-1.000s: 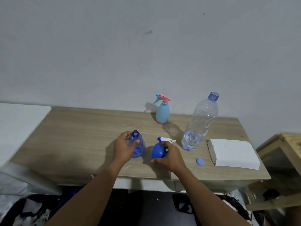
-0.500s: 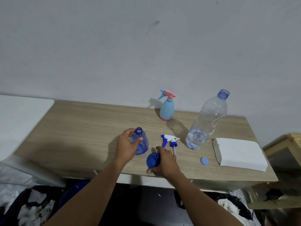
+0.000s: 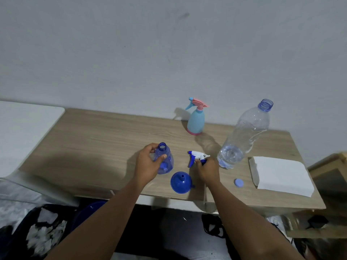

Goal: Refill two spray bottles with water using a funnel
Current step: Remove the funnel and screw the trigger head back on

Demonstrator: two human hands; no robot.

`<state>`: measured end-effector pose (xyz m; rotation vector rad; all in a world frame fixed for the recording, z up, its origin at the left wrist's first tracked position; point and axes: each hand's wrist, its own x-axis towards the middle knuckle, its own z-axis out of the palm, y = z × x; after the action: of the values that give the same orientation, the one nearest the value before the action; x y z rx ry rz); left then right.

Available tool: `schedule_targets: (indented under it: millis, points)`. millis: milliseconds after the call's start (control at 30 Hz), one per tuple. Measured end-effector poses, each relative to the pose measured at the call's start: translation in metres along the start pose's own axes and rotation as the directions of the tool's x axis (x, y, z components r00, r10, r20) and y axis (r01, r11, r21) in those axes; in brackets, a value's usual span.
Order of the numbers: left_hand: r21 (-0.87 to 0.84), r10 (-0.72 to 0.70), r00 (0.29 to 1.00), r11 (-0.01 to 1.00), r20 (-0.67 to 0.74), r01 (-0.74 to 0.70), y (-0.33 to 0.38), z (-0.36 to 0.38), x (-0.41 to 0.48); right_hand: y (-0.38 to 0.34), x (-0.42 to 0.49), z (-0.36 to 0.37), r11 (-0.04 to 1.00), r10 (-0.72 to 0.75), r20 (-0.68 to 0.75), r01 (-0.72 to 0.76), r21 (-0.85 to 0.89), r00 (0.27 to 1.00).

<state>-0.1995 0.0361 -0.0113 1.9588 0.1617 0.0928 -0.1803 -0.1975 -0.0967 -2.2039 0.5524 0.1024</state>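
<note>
My left hand [image 3: 147, 164] grips a small translucent blue spray bottle [image 3: 166, 164] that stands upright on the wooden table [image 3: 97, 145], neck open and head off. Its white and blue spray head [image 3: 197, 158] lies on the table, and my right hand [image 3: 207, 169] is closed on its collar end. A blue funnel [image 3: 181, 182] rests mouth-down, spout up, near the front edge between my hands. A light blue spray bottle with a pink trigger [image 3: 196, 120] stands at the back. A large clear water bottle [image 3: 242, 136], uncapped, holds a little water.
A small blue cap [image 3: 238, 182] lies near the front edge on the right. A white folded stack of paper [image 3: 281, 175] sits at the table's right end. A white surface [image 3: 22, 126] adjoins the left side; a wooden piece of furniture [image 3: 330, 166] stands to the right.
My right hand let go of the funnel, which now sits mouth-down on the table, and moved back onto the spray head. My left hand kept hold of the blue bottle.
</note>
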Motion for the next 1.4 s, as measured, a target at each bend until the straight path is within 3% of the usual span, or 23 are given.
schedule_targets:
  millis: [133, 233, 300, 400, 467, 600, 833, 1000, 1100, 1233, 1400]
  points:
    - [-0.004, -0.011, 1.000, 1.000, 0.010, 0.011, 0.002, -0.002, 0.000, -0.016, -0.001, -0.007, 1.000, 0.019, 0.021, -0.019, 0.016, 1.000]
    - [-0.005, 0.014, 1.000, 1.000, -0.007, -0.014, 0.001, -0.001, 0.000, -0.045, -0.007, -0.023, 0.982, -0.048, -0.030, 0.052, 0.179, 0.998]
    - [-0.007, 0.019, 1.000, 1.000, -0.004, -0.019, 0.000, 0.000, 0.000, -0.078, -0.018, -0.041, 0.925, -0.161, -0.085, 0.181, 0.333, 0.983]
    - [0.012, 0.023, 0.999, 1.000, 0.023, -0.024, -0.001, 0.005, 0.001, -0.129, -0.038, -0.067, 0.783, -0.235, -0.119, 0.260, 0.565, 0.965]
    - [0.010, 0.004, 0.999, 1.000, 0.033, -0.004, -0.001, 0.010, 0.000, -0.157, -0.051, -0.080, 0.706, -0.312, -0.131, 0.322, 0.631, 0.941]
    - [-0.018, -0.006, 0.999, 1.000, 0.044, 0.007, 0.002, 0.018, -0.001, -0.190, -0.073, -0.091, 0.651, -0.475, -0.215, 0.505, 0.567, 0.853]
    - [-0.058, -0.029, 0.997, 0.998, 0.078, 0.034, 0.009, 0.016, -0.004, -0.197, -0.074, -0.080, 0.646, -0.607, -0.234, 0.643, 0.412, 0.759]
    - [-0.046, -0.032, 0.996, 0.998, 0.084, 0.036, 0.006, 0.019, -0.004, -0.181, -0.072, -0.065, 0.682, -0.612, -0.214, 0.645, 0.345, 0.761]
    - [-0.046, -0.027, 0.996, 0.998, 0.089, 0.031, 0.005, 0.019, -0.003, -0.184, -0.079, -0.068, 0.627, -0.655, -0.261, 0.703, 0.337, 0.709]
    - [-0.035, 0.001, 0.997, 0.999, 0.075, 0.001, 0.005, 0.017, -0.004, -0.198, -0.081, -0.077, 0.589, -0.669, -0.264, 0.712, 0.382, 0.695]
    - [-0.053, 0.013, 0.997, 0.999, 0.081, -0.009, 0.003, 0.018, -0.003, -0.180, -0.071, -0.052, 0.671, -0.634, -0.176, 0.649, 0.358, 0.753]
